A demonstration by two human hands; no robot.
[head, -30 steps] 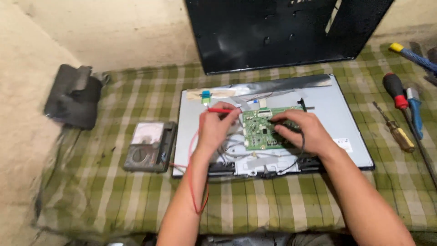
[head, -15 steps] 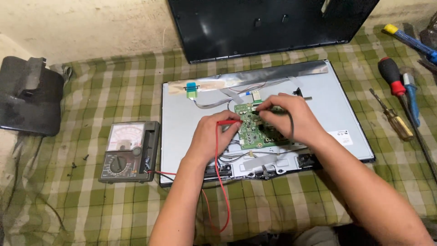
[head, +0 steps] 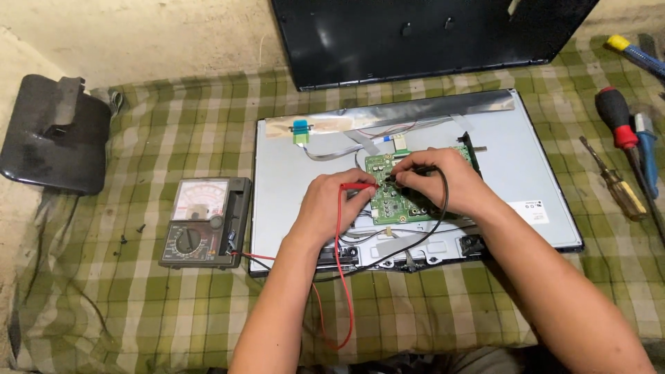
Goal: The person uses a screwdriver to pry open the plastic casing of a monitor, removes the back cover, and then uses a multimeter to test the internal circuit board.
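My left hand (head: 331, 206) grips a red test probe (head: 358, 186) whose tip touches the green circuit board (head: 393, 201). My right hand (head: 443, 181) pinches a black test probe (head: 402, 175) on the same board, close to the red tip. The board is mounted on the grey metal back of an opened flat screen (head: 291, 201). Red and black leads run from both probes to an analogue multimeter (head: 204, 223) lying left of the screen.
A checked green cloth (head: 173, 131) covers the work surface. A black plastic back cover (head: 429, 38) leans at the top. A black stand base (head: 55, 135) lies far left. Several screwdrivers (head: 620, 163) lie on the right. Small screws (head: 131, 234) are scattered beside the meter.
The view has shifted, so the screen and meter sit further right and lower in frame. Both hands have stayed on the board, with the two probe tips now closer together.
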